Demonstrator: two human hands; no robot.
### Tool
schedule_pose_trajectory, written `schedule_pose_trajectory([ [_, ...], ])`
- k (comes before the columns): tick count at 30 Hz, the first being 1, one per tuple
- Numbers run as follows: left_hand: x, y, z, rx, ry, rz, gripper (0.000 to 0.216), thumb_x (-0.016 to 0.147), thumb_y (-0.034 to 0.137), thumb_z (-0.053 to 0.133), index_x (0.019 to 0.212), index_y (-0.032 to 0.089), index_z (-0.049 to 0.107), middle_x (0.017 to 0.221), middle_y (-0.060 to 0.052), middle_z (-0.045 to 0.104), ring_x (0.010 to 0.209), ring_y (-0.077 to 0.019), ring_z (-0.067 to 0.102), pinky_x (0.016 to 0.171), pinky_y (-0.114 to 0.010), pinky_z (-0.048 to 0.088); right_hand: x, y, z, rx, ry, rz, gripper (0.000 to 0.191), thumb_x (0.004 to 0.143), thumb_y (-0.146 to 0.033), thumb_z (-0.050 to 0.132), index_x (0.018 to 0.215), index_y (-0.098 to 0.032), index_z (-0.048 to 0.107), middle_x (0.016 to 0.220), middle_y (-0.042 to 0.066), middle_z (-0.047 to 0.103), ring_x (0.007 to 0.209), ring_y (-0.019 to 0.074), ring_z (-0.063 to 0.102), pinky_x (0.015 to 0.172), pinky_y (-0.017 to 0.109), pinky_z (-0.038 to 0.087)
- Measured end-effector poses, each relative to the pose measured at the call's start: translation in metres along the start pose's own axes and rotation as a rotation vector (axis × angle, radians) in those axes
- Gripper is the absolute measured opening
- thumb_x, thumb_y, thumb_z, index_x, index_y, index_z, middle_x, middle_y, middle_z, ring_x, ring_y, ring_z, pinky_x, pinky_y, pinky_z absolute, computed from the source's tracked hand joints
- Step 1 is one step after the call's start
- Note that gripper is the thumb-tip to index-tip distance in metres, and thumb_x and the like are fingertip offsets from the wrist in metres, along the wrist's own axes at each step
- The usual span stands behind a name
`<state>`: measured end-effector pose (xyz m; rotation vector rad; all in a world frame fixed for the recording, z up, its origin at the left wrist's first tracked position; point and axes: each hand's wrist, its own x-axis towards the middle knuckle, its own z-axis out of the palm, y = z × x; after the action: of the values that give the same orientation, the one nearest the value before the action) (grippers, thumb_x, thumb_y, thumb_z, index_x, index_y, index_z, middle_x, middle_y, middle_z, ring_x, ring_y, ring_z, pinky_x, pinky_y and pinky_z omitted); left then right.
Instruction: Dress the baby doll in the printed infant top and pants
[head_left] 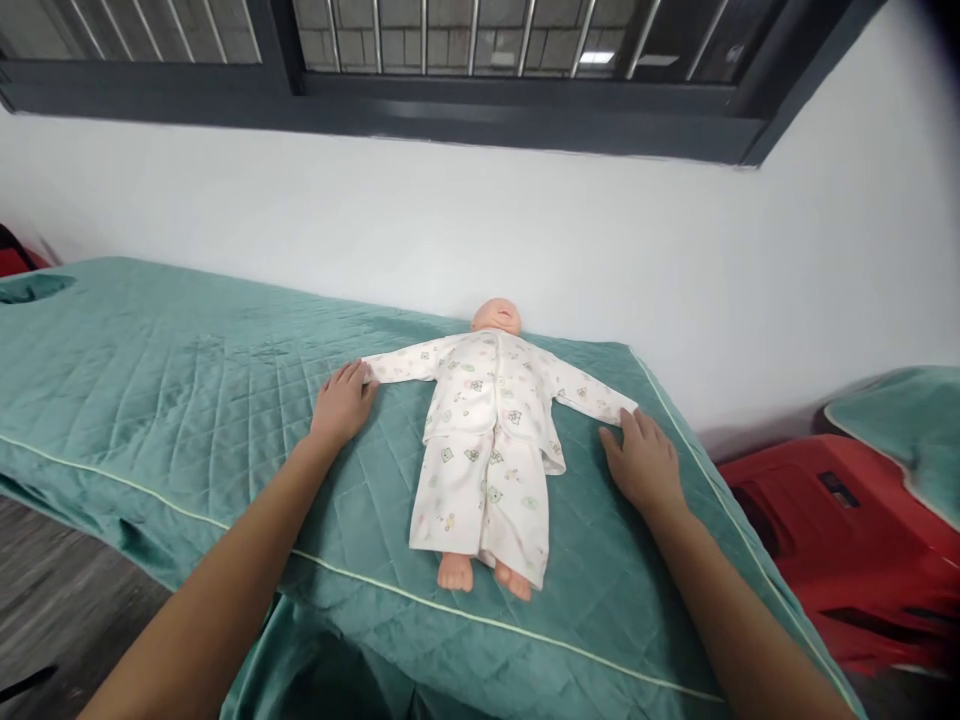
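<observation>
A baby doll [495, 318] lies on its back on a green quilted bed cover [187, 400], head toward the wall, bare feet toward me. It wears a white printed shirt and trousers [487, 440], with both sleeves spread out sideways. My left hand [341, 403] rests flat on the cover, fingers at the end of the doll's left-side sleeve. At the end of the other sleeve my right hand [641, 460] lies flat, fingertips touching the cuff. Both hands hold nothing.
The bed stands against a white wall [675, 230] under a dark-framed barred window [525, 70]. A red plastic object [840, 540] sits to the right of the bed, with another green cover [907, 420] beyond it. Dark floor shows at lower left.
</observation>
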<state>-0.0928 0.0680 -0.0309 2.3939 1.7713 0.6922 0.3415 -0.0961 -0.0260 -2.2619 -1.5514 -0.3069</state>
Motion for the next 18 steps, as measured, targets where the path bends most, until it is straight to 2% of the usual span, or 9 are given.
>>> schedule_pose_trajectory([
  [2,-0.020,0.019,-0.001,-0.179,0.109,0.024,0.049,0.098,0.041,0.039,0.135,0.011,0.053,0.144,-0.017,0.053,0.137,-0.0280,0.044,0.116,-0.045,0.032,-0.022,-0.023,-0.009,0.164,0.085,-0.114,0.053,0.095,-0.041,0.044,0.134,-0.006,0.054,0.143,0.025,0.049,0.134,0.0366,0.044,0.111,0.055,0.036],
  [4,-0.044,0.047,-0.003,-0.394,0.178,0.072,0.042,0.096,0.040,0.045,0.129,0.016,0.058,0.135,-0.013,0.060,0.129,-0.0248,0.051,0.114,-0.042,0.037,-0.044,-0.051,-0.016,0.371,0.133,-0.237,0.047,0.094,-0.040,0.048,0.132,-0.014,0.055,0.142,0.018,0.052,0.134,0.0316,0.045,0.112,0.053,0.037],
  [6,-0.066,0.079,-0.005,-0.552,0.170,0.183,0.035,0.094,0.038,0.052,0.123,0.022,0.061,0.132,-0.009,0.061,0.126,-0.0226,0.053,0.112,-0.041,0.040,-0.063,-0.078,-0.024,0.516,0.112,-0.305,0.041,0.095,-0.038,0.049,0.132,-0.021,0.054,0.143,0.013,0.052,0.134,0.0282,0.046,0.112,0.054,0.038],
  [8,-0.081,0.108,-0.009,-0.631,0.176,0.242,0.031,0.093,0.032,0.053,0.122,0.023,0.061,0.130,-0.007,0.059,0.124,-0.0211,0.053,0.111,-0.040,0.040,-0.074,-0.100,-0.030,0.567,0.106,-0.337,0.037,0.096,-0.033,0.049,0.132,-0.024,0.055,0.141,0.011,0.052,0.131,0.0268,0.047,0.110,0.052,0.040],
  [12,-0.084,0.145,-0.016,-0.515,0.155,0.243,0.033,0.089,0.028,0.059,0.121,0.023,0.063,0.122,-0.007,0.058,0.116,-0.0246,0.051,0.104,-0.042,0.043,-0.069,-0.121,-0.039,0.471,0.172,-0.366,0.035,0.094,-0.027,0.049,0.128,-0.024,0.058,0.127,0.011,0.059,0.120,0.0300,0.052,0.102,0.052,0.045],
  [15,-0.075,0.156,-0.019,-0.356,0.128,0.250,0.029,0.087,0.028,0.061,0.115,0.023,0.067,0.114,-0.009,0.058,0.106,-0.0273,0.050,0.095,-0.045,0.045,-0.052,-0.126,-0.043,0.371,0.137,-0.383,0.029,0.094,-0.025,0.048,0.119,-0.024,0.063,0.113,0.012,0.062,0.109,0.0307,0.056,0.091,0.048,0.049],
  [18,-0.070,0.159,-0.019,-0.288,0.130,0.293,0.021,0.091,0.028,0.056,0.104,0.024,0.071,0.101,-0.008,0.060,0.098,-0.0260,0.050,0.088,-0.043,0.044,-0.040,-0.132,-0.047,0.393,0.107,-0.388,0.023,0.096,-0.026,0.046,0.106,-0.024,0.066,0.101,0.009,0.063,0.097,0.0266,0.060,0.083,0.040,0.050],
])
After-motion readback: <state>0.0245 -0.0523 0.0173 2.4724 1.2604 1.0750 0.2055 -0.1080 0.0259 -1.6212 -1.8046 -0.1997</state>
